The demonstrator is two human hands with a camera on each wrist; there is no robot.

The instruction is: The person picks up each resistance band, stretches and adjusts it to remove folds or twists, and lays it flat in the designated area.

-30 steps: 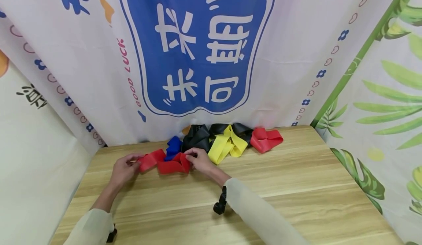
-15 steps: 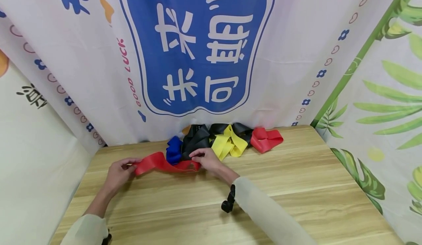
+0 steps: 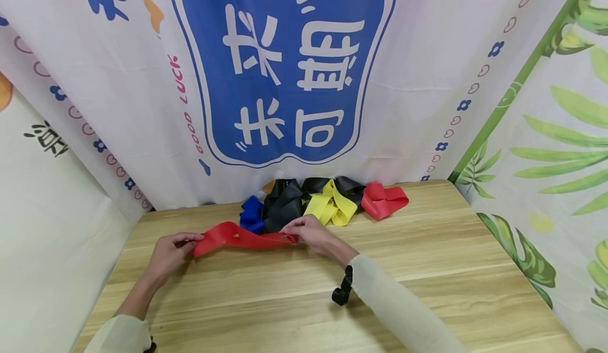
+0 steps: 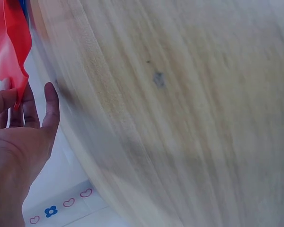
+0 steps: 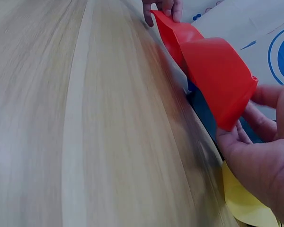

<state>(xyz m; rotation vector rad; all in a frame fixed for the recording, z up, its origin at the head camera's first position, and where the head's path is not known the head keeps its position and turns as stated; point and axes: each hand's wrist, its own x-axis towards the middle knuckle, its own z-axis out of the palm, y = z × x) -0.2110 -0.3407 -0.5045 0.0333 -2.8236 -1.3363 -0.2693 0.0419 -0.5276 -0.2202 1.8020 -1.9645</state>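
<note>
A flat red band (image 3: 252, 239), wide and thin, stretches between both hands above the wooden table. Its left end is pinched between the thumb and fingers of my left hand (image 3: 170, 253); the left wrist view shows the same red band (image 4: 12, 42) hanging from those fingers. My right hand (image 3: 315, 235) pinches the other end, and in the right wrist view the band (image 5: 217, 75) looks folded in a loop with a slight twist. Just behind it lie a bunched blue band (image 3: 250, 215) and black bands (image 3: 283, 205).
A yellow band (image 3: 328, 205) sits right of the black ones, beyond my right hand. Farther right is a second red band (image 3: 383, 201). A printed curtain (image 3: 408, 89) hangs along the back edge of the wooden table (image 3: 380, 279).
The red band has gone from loosely folded to drawn out lengthwise. My right hand has moved right and toward me with its end; my left hand has shifted slightly left.
</note>
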